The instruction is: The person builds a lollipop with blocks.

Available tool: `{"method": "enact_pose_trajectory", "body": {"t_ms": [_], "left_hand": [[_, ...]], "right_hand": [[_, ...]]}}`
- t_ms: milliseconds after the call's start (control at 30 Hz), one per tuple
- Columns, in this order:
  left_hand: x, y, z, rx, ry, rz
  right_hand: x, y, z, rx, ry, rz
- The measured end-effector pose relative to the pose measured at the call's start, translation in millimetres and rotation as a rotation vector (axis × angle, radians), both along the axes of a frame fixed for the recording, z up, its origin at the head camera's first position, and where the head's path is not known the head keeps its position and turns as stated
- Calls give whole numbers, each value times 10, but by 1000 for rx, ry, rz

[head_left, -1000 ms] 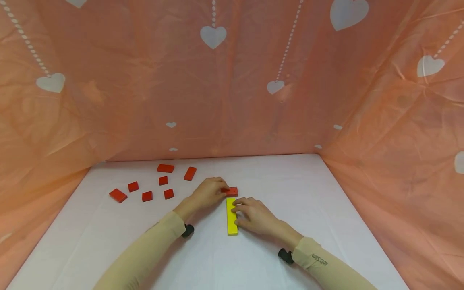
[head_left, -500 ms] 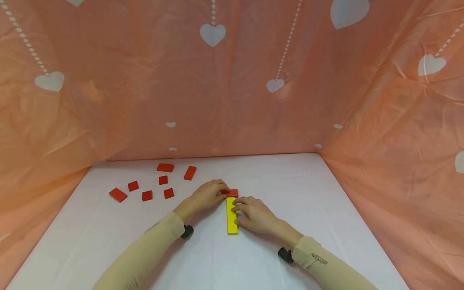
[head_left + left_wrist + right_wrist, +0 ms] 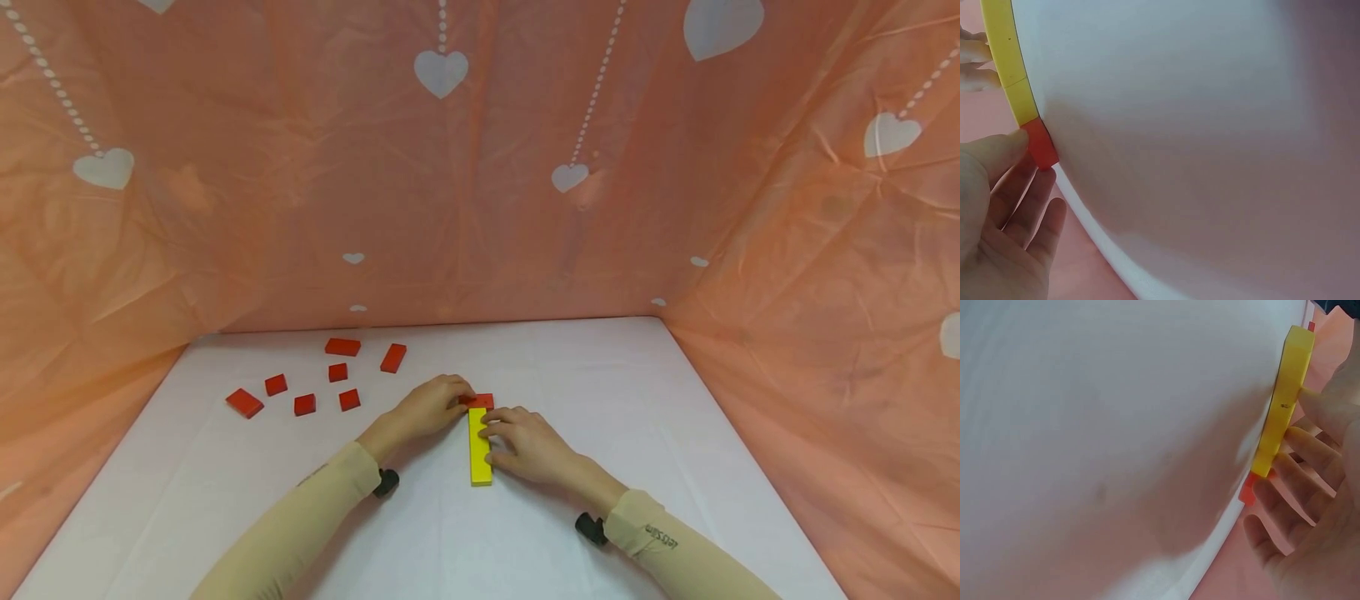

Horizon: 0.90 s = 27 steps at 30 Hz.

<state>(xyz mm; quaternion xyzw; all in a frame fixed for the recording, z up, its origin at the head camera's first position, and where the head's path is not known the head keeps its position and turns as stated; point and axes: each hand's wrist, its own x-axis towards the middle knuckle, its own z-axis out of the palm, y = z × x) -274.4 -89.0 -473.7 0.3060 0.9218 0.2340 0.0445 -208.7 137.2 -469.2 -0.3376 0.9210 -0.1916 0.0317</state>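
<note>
My left hand (image 3: 430, 406) pinches a small red block (image 3: 483, 401) between thumb and fingers, as the left wrist view also shows. This block lies crosswise at the far end of a long yellow block (image 3: 479, 467) and touches it. A thin line crosses the yellow block (image 3: 1005, 39) near the red end in the left wrist view. Beside it, my right hand (image 3: 534, 450) rests its thumb and fingertips along the yellow block's right side. Those fingers are nearly straight, and they are not wrapped round the block (image 3: 1284, 403) in the right wrist view. Part of the red block is hidden by my left fingers.
Several loose red blocks lie at the back left: longer ones such as the red rectangle (image 3: 342, 347) and square ones such as the red cube (image 3: 349, 400). A white cloth (image 3: 600, 375) covers the table. Pink heart-patterned curtains (image 3: 510, 233) enclose the back and sides.
My left hand has drawn the red block slightly toward me, closing the gap to the yellow block's far end. The right hand has hardly moved.
</note>
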Motion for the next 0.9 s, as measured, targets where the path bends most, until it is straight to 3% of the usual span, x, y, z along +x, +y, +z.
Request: {"method": "enact_pose_trajectory", "body": {"t_ms": [167,400,533,700,900], "left_hand": [[16,-7,5,5,-16,7],[28,-33,3,-21,20,10],[55,-121,19,-10,9,107],[77,-315,89,78,4,235],[76,-669,148,122,50,297]], "right_hand": [[-1,0,-16,2,7,-2],[3,-1,-15,-2,14,-11],[3,-9,-7,-6,19,-7],[-11,-12,-10,6,34,-35],[-60,-10,7,37,8,-85]]}}
